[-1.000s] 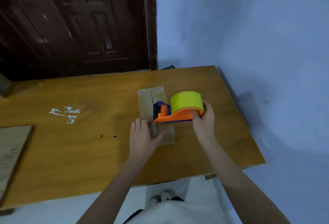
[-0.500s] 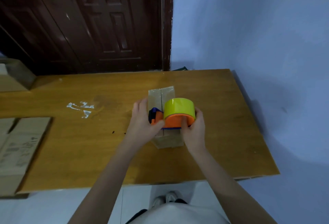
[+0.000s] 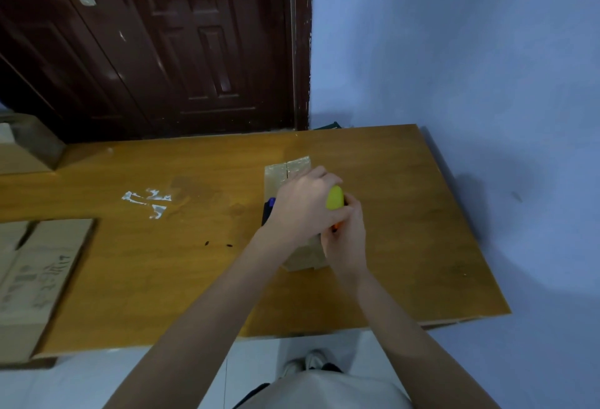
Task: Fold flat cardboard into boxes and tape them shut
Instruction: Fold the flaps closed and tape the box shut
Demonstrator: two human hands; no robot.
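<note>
A small brown cardboard box [image 3: 285,170] stands on the wooden table [image 3: 406,214], its top flaps meeting in a seam. The tape dispenser [image 3: 335,198], orange and blue with a yellow-green roll, rests over the box and is mostly hidden. My left hand [image 3: 300,205] lies across the top of the roll with fingers curled over it. My right hand [image 3: 344,236] grips the dispenser's orange handle from the near side. Both hands cover the middle of the box; only its far end and near end [image 3: 305,259] show.
Flat printed cardboard [image 3: 35,272] lies at the table's left front edge. Another brown box [image 3: 26,145] sits at the far left. White tape scraps [image 3: 147,201] stick to the tabletop. A dark door stands behind, a blue wall to the right. My shoes [image 3: 306,365] show below the table.
My left hand has moved from the box's left side up over the yellow-green roll, covering it. The right hand stays on the handle. The head camera has shifted, showing more of the left side.
</note>
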